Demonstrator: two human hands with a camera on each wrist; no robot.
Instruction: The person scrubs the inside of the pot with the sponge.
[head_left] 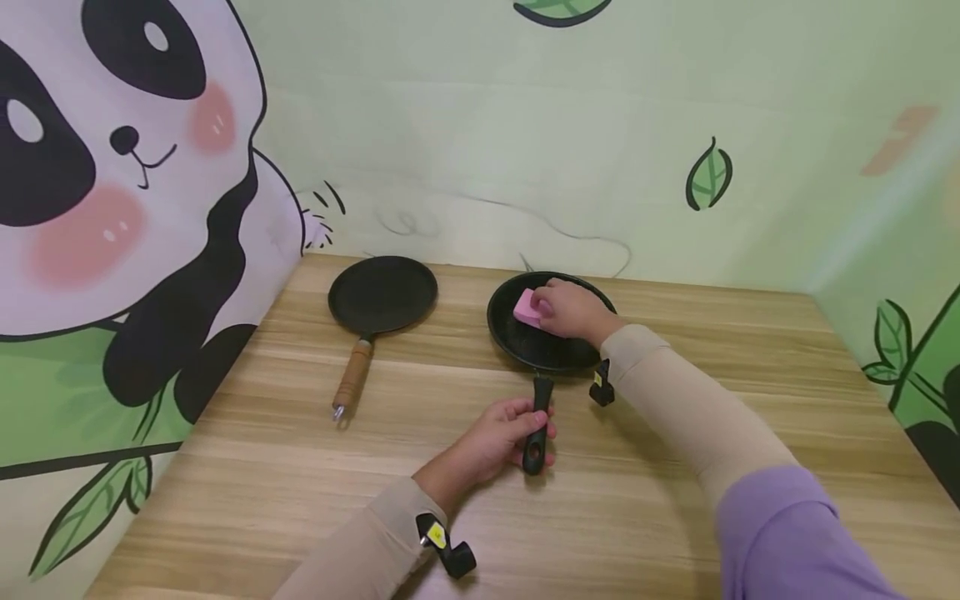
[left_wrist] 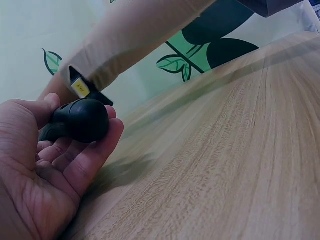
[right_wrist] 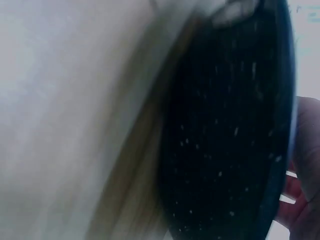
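A black frying pan (head_left: pixel 517 346) is at the back of the table, right of centre in the head view. My left hand (head_left: pixel 495 442) grips its black handle (head_left: pixel 542 396), thumb on top and fingers beneath. The left wrist view shows the rounded handle end (left_wrist: pixel 87 120) lying across the fingers of that hand (left_wrist: pixel 45 185). Over the pan's inside, my right hand (head_left: pixel 573 310) pinches a pink sponge (head_left: pixel 528 308). In the blurred right wrist view, the pan's speckled dark side (right_wrist: pixel 225 140) hides much of the right hand (right_wrist: pixel 305 165); the sponge is out of sight there.
A flat black pan (head_left: pixel 384 293) with a wooden handle (head_left: pixel 352 375) lies to the left on the wood-grain table (head_left: pixel 285 475). Behind the table rises a wall (head_left: pixel 450 142) painted with a panda and leaves. Both wrists carry small black cameras (head_left: pixel 450 546).
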